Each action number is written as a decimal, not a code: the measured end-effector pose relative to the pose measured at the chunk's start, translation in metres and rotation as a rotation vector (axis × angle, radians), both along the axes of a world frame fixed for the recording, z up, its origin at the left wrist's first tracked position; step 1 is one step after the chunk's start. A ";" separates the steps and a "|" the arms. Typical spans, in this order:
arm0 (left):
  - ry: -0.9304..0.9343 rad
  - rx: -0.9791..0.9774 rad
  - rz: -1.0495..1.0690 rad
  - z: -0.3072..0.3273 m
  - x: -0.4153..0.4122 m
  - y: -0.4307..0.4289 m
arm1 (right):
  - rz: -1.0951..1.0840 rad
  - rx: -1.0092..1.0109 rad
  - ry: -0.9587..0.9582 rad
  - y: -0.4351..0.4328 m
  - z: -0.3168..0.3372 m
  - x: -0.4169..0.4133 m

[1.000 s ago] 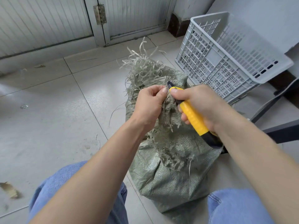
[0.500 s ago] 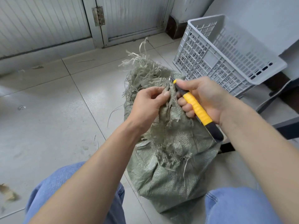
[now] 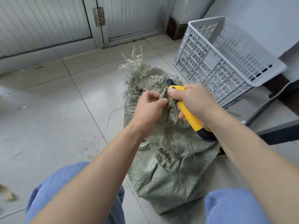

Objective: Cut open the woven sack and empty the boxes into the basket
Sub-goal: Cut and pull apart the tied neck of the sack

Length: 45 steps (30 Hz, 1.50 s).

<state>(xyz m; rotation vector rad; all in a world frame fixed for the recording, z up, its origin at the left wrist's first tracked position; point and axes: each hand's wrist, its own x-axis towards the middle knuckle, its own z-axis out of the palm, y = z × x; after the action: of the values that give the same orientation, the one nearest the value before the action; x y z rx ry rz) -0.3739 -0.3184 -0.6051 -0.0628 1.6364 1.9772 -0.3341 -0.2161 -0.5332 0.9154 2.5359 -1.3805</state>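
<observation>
A grey-green woven sack (image 3: pixel 168 180) stands on the tiled floor between my knees, its top frayed into loose strands. My left hand (image 3: pixel 149 109) pinches a fold of the frayed sack top. My right hand (image 3: pixel 196 102) grips a yellow utility knife (image 3: pixel 190 118) with a black tail; its tip points up and left against the same fold, right beside my left fingers. The blade itself is hidden in the fibres. A grey plastic lattice basket (image 3: pixel 226 62) stands tilted to the right behind the sack. No boxes are visible.
A ribbed metal door with a hinge (image 3: pixel 98 16) closes off the back. Loose sack strands (image 3: pixel 113 113) lie on the tiles left of the sack. Dark metal furniture legs (image 3: pixel 275 135) run along the right edge, close to my right forearm.
The knife and my right hand have shifted slightly along the sack's top fold, the tip staying pressed into the fibres. My left hand keeps its pinch on the fold.
</observation>
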 end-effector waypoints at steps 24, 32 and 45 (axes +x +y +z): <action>-0.003 0.352 -0.074 0.007 -0.009 0.000 | -0.008 -0.409 -0.111 0.000 0.014 -0.005; 0.291 -0.014 -0.056 -0.002 -0.008 0.003 | 0.145 0.582 -0.048 -0.001 -0.001 -0.004; 0.365 -0.250 -0.124 -0.001 -0.008 0.002 | -0.020 -0.240 -0.171 0.002 -0.007 -0.007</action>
<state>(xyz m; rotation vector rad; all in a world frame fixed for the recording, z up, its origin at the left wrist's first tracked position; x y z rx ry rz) -0.3815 -0.3166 -0.6064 0.3148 2.0583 1.7547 -0.3410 -0.2144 -0.5400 0.9683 2.1870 -1.5007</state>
